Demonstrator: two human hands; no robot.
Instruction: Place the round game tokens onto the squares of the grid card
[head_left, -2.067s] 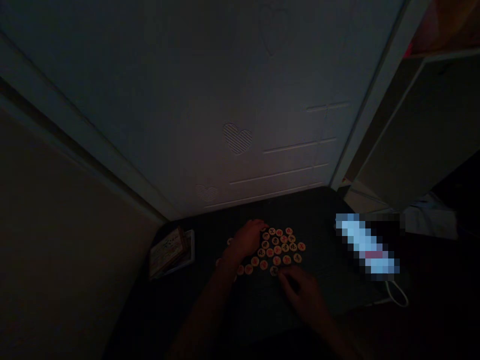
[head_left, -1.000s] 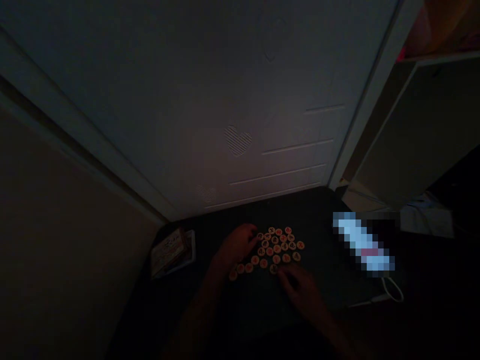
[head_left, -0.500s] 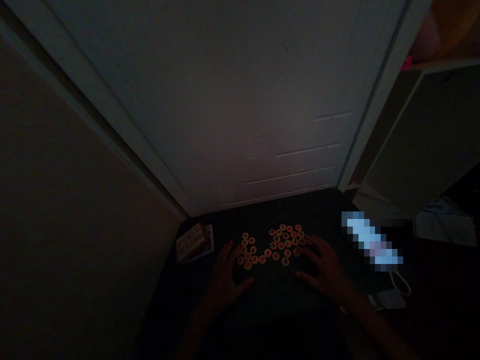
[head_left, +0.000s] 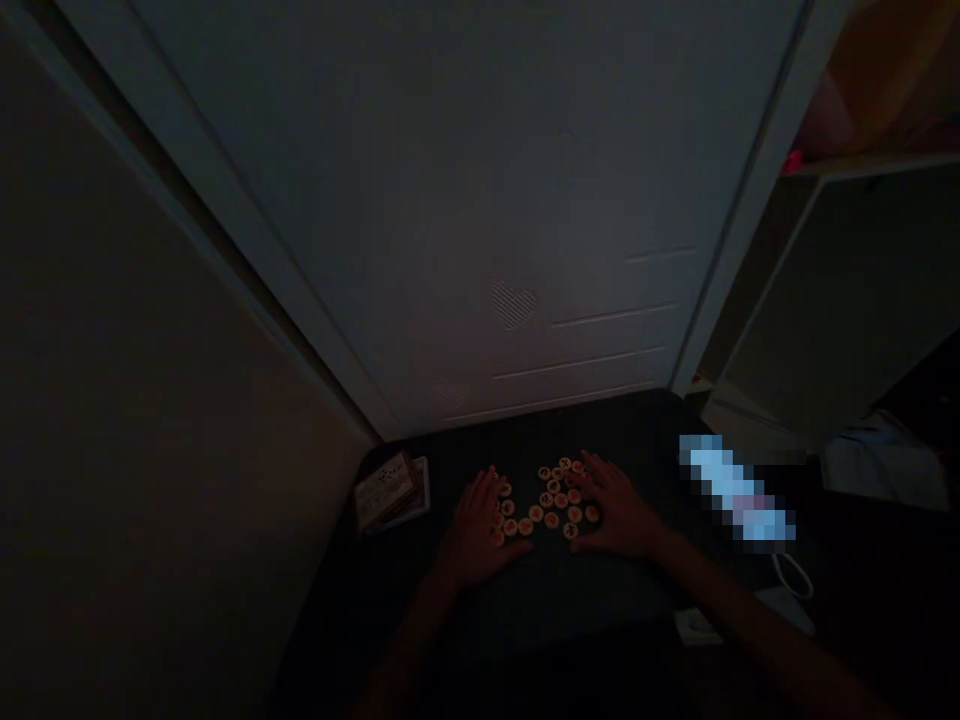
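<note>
Flanking a spread of xiangqi pieces [head_left: 561, 501], both hands lie low over the dark desk [head_left: 555, 595] in the lower centre of the frame, fingers fanned and unclenched, neither gripping anything. The left hand [head_left: 480, 525] covers part of the left-hand cluster, its thumb pointing inward below the lowest discs; the right hand [head_left: 619, 510] lays its fingers across the right edge of the larger cluster, thumb beside the nearest disc. Whether the fingertips press on the pieces or just hover, the dim light does not show. A thin chain of discs bridges the two groups, red and black characters face up. For steady handling here, flat palms and light, even pressure seem best, so discs slide rather than flip or ride over one another; thumbs kept low would guard the near side. The box [head_left: 386, 490] at lower left and the blurred bright object [head_left: 735, 490] at lower right lie well clear of the fingers.
</note>
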